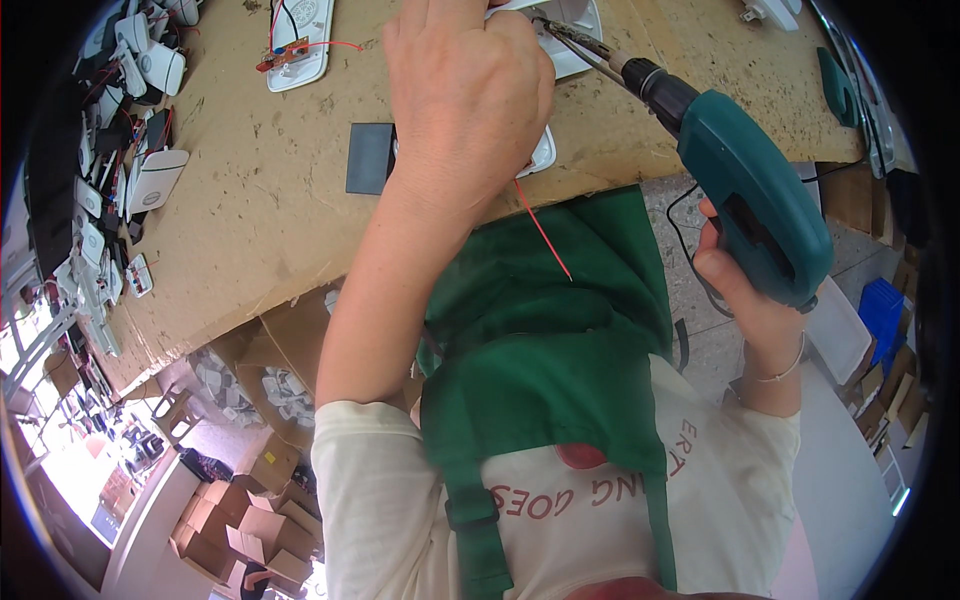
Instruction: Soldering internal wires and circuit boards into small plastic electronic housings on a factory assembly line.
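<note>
My right hand is wrapped round the handle of a green soldering gun. Its metal tip reaches a white plastic housing at the far edge of the view, close beside my left fingers. My left hand is closed, knuckles up, over the bench; its fingertips are hidden and partly out of view, so what they pinch does not show. Below this hand, the edge of another white plastic piece shows. A thin red wire hangs from there over the bench edge, in front of my green apron.
Left of my hand lie a dark grey rectangular block and a white housing with a small wired circuit board. Many white plastic parts are heaped along the left side. A green-handled object lies at the right edge.
</note>
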`<state>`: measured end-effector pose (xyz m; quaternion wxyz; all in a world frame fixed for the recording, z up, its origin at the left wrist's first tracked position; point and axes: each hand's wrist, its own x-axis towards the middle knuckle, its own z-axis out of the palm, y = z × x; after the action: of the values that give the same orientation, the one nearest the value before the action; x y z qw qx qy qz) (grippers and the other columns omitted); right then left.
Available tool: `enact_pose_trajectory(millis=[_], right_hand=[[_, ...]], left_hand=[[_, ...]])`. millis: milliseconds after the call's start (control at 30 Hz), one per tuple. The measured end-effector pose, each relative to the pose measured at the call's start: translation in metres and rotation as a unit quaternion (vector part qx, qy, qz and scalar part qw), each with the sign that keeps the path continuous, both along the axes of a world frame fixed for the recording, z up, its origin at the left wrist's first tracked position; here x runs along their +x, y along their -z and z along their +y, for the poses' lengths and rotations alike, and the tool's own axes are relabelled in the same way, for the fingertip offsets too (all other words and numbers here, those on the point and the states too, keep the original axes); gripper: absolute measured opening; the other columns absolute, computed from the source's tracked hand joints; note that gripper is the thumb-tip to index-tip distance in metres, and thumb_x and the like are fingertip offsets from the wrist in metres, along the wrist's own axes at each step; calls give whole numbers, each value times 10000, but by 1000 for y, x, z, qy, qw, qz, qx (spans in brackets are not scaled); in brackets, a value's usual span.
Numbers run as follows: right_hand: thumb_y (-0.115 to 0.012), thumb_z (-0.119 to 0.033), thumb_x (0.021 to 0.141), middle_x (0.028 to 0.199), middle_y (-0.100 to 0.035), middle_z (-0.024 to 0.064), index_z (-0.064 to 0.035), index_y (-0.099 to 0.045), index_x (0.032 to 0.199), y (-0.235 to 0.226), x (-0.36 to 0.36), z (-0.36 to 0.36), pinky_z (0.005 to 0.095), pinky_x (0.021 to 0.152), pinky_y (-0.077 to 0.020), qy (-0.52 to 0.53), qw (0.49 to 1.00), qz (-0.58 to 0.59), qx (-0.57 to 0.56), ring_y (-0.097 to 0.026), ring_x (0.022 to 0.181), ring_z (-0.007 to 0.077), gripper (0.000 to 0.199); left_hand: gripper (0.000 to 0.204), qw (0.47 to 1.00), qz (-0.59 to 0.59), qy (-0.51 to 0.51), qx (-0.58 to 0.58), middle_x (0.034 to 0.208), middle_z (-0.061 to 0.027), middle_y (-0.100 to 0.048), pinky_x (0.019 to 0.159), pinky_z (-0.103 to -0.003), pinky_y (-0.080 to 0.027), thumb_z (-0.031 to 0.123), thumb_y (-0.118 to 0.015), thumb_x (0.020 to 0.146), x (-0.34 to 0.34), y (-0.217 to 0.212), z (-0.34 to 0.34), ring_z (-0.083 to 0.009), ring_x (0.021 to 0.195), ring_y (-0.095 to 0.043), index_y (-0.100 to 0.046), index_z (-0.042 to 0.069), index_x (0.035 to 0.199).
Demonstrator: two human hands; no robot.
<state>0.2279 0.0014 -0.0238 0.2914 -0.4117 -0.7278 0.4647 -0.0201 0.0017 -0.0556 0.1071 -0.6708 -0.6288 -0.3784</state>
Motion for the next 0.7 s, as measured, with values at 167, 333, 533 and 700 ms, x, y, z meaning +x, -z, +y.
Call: enact_pose_trajectory(millis=[167, 333, 533, 700], right_hand=[[-825, -83, 731, 830, -660, 42, 1, -662, 978, -1, 8, 0, 243, 676, -490, -13, 1000, -10, -20, -600, 739, 127, 308], [-805, -54, 743, 861, -658, 72, 27, -629, 1074, 3, 19, -5, 254, 677, -500, 4, 995, 54, -87, -605, 749, 135, 384], [-788, -91, 758, 1086, -640, 171, 59, -511, 1267, 14, 30, -3, 289, 634, -519, -10, 982, 173, -76, -618, 710, 183, 598], [-801, -331, 774, 1241, -555, 231, 62, -419, 1342, 32, 34, 0, 293, 633, -544, -37, 933, 301, -193, -648, 795, 221, 790]], left_hand=[[75, 956, -133, 108, 240, 932, -174, -558, 710, -444, -411, -34, -625, 682, -7, 33, 21, -367, 837, -537, -562, -28, 720], [74, 988, -65, 55, 132, 926, -170, -559, 710, -447, -412, -35, -625, 680, -4, 23, 17, -366, 832, -538, -566, -28, 725], [70, 1000, 7, 0, 17, 922, -172, -562, 708, -447, -417, -33, -625, 682, -2, 5, 3, -365, 832, -541, -574, -30, 730], [71, 1000, 7, -7, 21, 924, -177, -567, 715, -443, -423, -28, -628, 688, -3, 6, 4, -369, 841, -545, -583, -37, 741]])
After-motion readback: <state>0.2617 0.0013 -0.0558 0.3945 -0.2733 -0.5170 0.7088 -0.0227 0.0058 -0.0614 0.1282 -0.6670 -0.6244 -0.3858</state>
